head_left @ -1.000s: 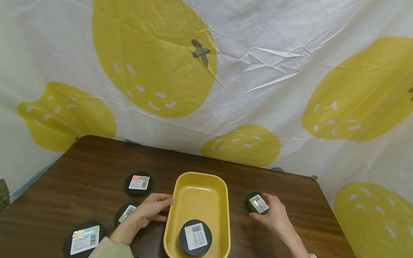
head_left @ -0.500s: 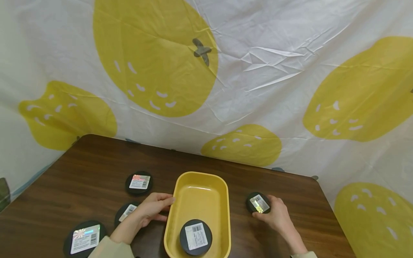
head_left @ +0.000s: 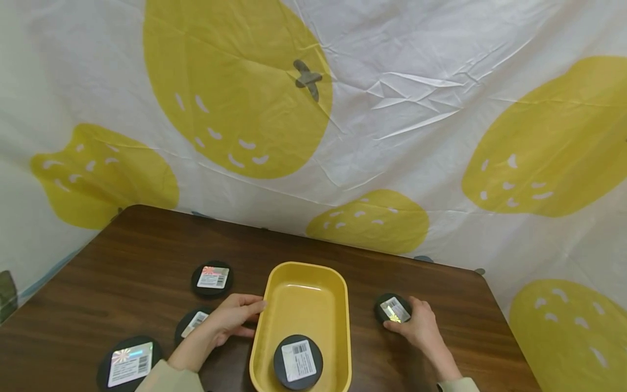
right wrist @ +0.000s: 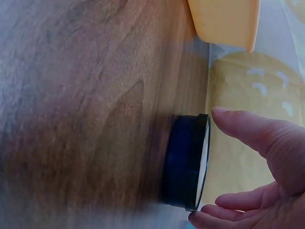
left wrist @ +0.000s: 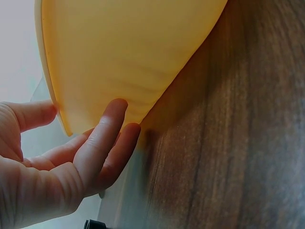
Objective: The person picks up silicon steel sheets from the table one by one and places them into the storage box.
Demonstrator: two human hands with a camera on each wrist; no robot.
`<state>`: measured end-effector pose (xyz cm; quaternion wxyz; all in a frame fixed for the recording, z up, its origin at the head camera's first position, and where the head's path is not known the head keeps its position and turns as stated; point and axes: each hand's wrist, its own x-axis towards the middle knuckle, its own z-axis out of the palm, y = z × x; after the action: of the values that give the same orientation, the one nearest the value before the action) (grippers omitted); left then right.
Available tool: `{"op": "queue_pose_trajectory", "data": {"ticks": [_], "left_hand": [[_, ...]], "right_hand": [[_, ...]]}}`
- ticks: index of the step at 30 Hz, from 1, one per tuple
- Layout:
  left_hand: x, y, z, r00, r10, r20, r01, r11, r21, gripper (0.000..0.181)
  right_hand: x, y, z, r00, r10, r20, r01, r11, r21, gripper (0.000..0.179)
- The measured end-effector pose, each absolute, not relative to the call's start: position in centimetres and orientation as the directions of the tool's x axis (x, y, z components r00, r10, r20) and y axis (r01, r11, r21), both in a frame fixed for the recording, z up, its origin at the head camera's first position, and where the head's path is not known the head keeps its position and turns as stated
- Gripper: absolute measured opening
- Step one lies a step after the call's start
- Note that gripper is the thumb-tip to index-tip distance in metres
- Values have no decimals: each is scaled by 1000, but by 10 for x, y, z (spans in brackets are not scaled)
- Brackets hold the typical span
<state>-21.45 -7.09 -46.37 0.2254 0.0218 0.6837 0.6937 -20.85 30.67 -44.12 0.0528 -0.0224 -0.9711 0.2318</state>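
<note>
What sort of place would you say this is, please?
Probably an improvised indoor tabletop workspace: a dark wood-grain table stands before a creased fruit-print cloth, bearing a yellow tray and labelled round black containers.

A dark brown wood-grain table [head_left: 147,245] spans the lower part of the head view, its far corners rounded; behind it hangs a creased white cloth [head_left: 416,32], printed with large yellow fruit shapes [head_left: 235,98] flecked with white; one bears a grey cross-shaped mark [head_left: 308,79].
</note>
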Motion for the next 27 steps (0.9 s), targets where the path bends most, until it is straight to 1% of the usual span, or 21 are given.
{"op": "queue_pose_trajectory", "data": {"ticks": [10,17,27], "left_hand": [[-215,-71,-466,-899,328,-289,-288,52,956,43],[-214,-71,-464,-900,327,-289,-287,55,956,44],[-215,-70,-463,-901,319,-292,-290,55,955,42]], "right_hand": [[-214,309,-452,-993,105,61,66,887,-457,86],[-216,308,-451,-994,98,56,63,893,-446,84],[-217,307,-452,-988,149,47,113,892,-438,83]]}}
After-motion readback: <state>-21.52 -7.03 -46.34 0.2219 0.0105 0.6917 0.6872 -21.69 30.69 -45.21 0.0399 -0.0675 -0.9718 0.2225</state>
